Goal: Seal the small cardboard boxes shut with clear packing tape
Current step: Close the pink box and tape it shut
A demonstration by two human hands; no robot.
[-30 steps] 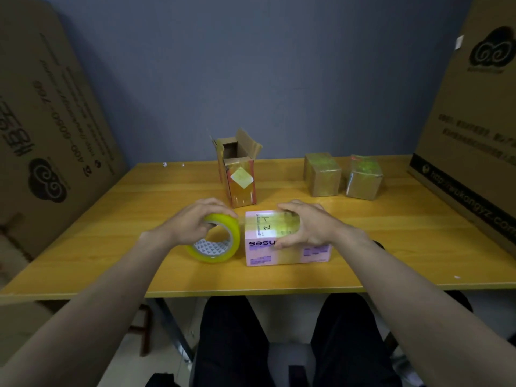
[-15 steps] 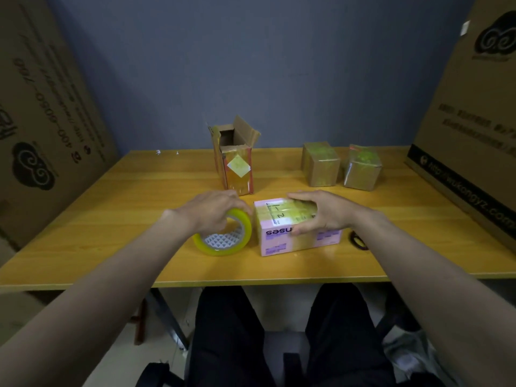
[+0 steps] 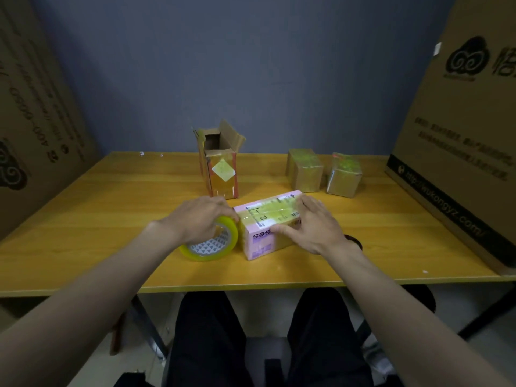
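The pink box [image 3: 269,224] lies near the front middle of the table [image 3: 83,219], its top striped with yellowish tape; "ses" shows upside down on its near face and a handwritten "1-2" on top. Big cardboard sheets lean at the left [image 3: 33,129] and right [image 3: 460,129], the right one printed with a cloud logo and a web address (partly readable as "wukongyz.com").

Since a second ago the pink box has turned, its right end now swung farther from the person, and the right hand [image 3: 312,227] has shifted from its middle toward that end, where it lies flat with straight fingers pressing the top. The left hand [image 3: 199,219] curls over the tape roll [image 3: 210,241], which stands on edge just left of the box.

Four small boxes in all: the pink one, an open upright box [image 3: 220,163] behind it, and two taped brown boxes [image 3: 304,170] [image 3: 344,174] at the far right. One roll.
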